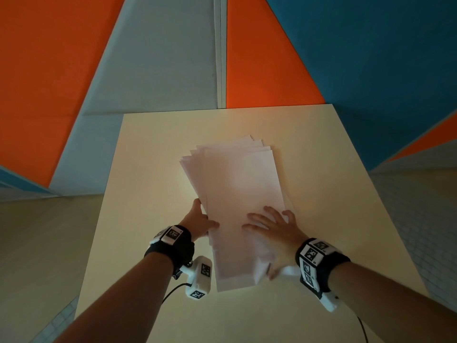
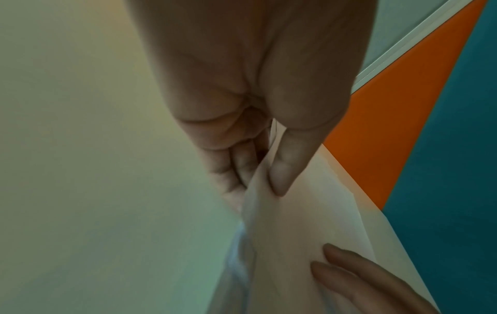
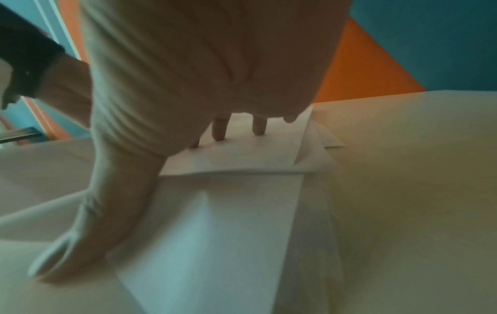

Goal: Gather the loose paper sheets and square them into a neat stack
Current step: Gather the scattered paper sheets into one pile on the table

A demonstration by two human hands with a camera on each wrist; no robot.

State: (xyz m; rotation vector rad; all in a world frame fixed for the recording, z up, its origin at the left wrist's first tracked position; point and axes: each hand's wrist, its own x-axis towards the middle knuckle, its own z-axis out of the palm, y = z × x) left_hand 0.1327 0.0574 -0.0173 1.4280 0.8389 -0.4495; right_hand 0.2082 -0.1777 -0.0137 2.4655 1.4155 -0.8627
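The paper sheets (image 1: 237,194) are thin, matt white paper — smooth, a near corner curling up. The table (image 1: 153,154) has a smooth, pale cream top with a soft matt sheen. The wrist straps (image 1: 173,248) look like dark cloth — carrying white plastic housings (image 1: 199,278) with printed black-and-white tags.

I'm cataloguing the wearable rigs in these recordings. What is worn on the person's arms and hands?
Both forearms are bare, with no sleeves or gloves. The left wrist and the right wrist each carry a black band holding white blocks printed with black-and-white square markers. A white camera housing with the same markers hangs under the left wrist, and a thin black cable trails from it. Another cable runs from the right unit.
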